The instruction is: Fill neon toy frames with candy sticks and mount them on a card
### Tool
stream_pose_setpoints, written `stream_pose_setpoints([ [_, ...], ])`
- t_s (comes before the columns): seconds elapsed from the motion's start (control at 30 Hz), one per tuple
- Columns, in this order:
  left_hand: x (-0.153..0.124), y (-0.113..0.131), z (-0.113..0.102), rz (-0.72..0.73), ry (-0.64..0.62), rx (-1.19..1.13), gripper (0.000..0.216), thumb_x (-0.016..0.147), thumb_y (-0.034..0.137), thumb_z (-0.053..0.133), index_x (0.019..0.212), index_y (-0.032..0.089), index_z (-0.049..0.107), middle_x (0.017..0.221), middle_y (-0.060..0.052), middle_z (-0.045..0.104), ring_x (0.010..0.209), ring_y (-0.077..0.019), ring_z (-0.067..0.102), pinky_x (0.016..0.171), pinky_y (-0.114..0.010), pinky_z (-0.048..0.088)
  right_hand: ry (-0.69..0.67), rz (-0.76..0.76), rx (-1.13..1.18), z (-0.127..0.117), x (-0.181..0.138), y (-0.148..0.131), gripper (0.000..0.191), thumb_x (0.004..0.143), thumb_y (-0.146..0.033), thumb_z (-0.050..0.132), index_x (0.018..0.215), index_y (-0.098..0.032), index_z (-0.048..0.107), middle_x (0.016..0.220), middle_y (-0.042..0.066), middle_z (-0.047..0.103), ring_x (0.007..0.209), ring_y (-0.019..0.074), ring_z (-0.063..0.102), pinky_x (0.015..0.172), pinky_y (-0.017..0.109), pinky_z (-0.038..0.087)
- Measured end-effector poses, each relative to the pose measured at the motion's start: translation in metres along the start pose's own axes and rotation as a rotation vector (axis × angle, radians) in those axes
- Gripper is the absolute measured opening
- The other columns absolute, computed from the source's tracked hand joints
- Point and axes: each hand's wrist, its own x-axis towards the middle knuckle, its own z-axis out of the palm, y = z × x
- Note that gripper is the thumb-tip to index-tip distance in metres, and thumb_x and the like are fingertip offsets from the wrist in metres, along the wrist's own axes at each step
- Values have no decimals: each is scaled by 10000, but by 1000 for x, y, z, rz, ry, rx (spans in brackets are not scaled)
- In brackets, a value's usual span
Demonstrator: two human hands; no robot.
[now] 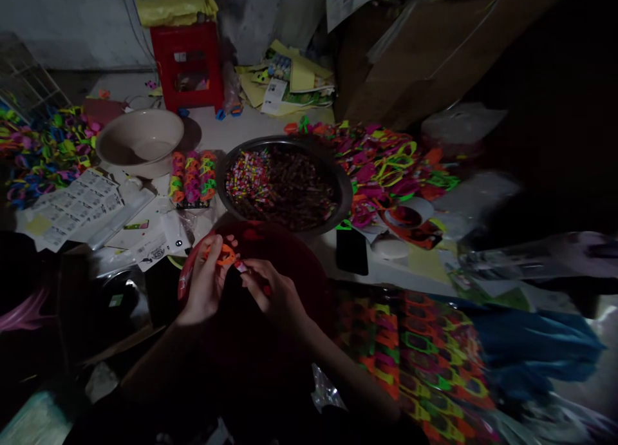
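Note:
My left hand (205, 281) is closed around a small orange plastic piece (224, 258), holding it over a dark red basin (270, 239). Just to its right, my right hand (273, 290) has its fingers pinched at the same piece, fingertips touching it. A metal bowl (338, 168) beyond the hands holds many small multicoloured bits and dark ones. The scene is dim, so fine details of the piece are hard to make out.
A beige bowl (140, 139) and a stack of coloured rings (192, 178) sit at the left. Printed sheets (72, 207) lie near the left edge. Heaps of coloured plastic frames (391, 168) spread right. A red stool (188, 65) stands behind; a black phone (351, 252) lies close by.

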Motion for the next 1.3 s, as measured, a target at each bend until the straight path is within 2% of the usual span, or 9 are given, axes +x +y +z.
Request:
stream_pose_setpoints([
  [0.13, -4, -3, 0, 157, -13, 83, 342, 668, 414, 789, 814, 174, 593, 833, 18, 683, 758, -84, 653, 660, -170, 529, 40, -116, -54, 3, -1, -5, 169, 919, -245, 516, 1057, -188, 595, 940, 50, 718, 779, 139, 697, 692, 209, 551],
  [0.33, -8, -4, 2, 347, 41, 150, 340, 655, 398, 801, 740, 169, 565, 767, 28, 671, 683, -86, 645, 687, -227, 556, 174, -364, -226, 2, -2, -7, 186, 925, -169, 531, 1106, -186, 568, 926, 55, 720, 760, 134, 695, 636, 198, 539],
  [0.43, -9, -3, 3, 255, 53, 73, 313, 674, 387, 791, 761, 168, 585, 782, 27, 670, 711, -80, 649, 682, -197, 551, 190, -398, -246, 2, -1, -9, 224, 928, -150, 529, 1148, -191, 544, 943, 53, 721, 775, 129, 698, 652, 195, 541],
  [0.6, -11, 4, 8, -54, 152, -143, 110, 838, 255, 656, 872, 150, 647, 802, 1, 680, 697, -69, 663, 572, -123, 524, 175, -382, -233, 4, 0, -11, 192, 924, -144, 530, 1109, -186, 564, 906, 50, 708, 732, 120, 685, 633, 193, 548],
  [0.73, -13, 7, 10, -219, 175, -225, 186, 925, 241, 528, 849, 133, 659, 769, -22, 688, 635, -68, 658, 527, -121, 523, 197, -354, -200, 5, 0, -12, 190, 904, -154, 556, 1091, -182, 576, 859, 48, 685, 666, 113, 658, 559, 187, 533],
  [0.87, -12, 4, 9, -274, 185, -232, 223, 930, 272, 520, 839, 118, 654, 768, -26, 681, 621, -62, 646, 515, -120, 508, 205, -332, -207, 3, 0, -13, 184, 895, -168, 569, 1078, -183, 587, 815, 41, 667, 636, 117, 651, 540, 189, 529],
  [1.0, -13, -1, 6, -148, 124, -141, 171, 832, 304, 660, 874, 140, 637, 802, -4, 679, 650, -63, 647, 573, -131, 512, 209, -373, -204, 3, 2, -15, 197, 892, -144, 570, 1087, -177, 573, 851, 55, 683, 700, 123, 676, 588, 181, 542],
  [1.1, -15, -2, 6, -8, 85, -59, 281, 700, 341, 778, 848, 164, 618, 804, 17, 682, 641, -63, 638, 580, -141, 501, 207, -400, -187, 4, 3, -15, 187, 902, -142, 557, 1085, -178, 564, 918, 70, 706, 783, 132, 697, 650, 182, 556],
  [1.3, -20, -3, 7, 212, 80, 42, 347, 650, 398, 804, 752, 170, 563, 675, 59, 626, 579, -47, 579, 643, -176, 512, 204, -365, -175, 9, 1, -12, 219, 916, -160, 536, 1131, -188, 571, 943, 70, 728, 811, 147, 714, 693, 201, 569],
])
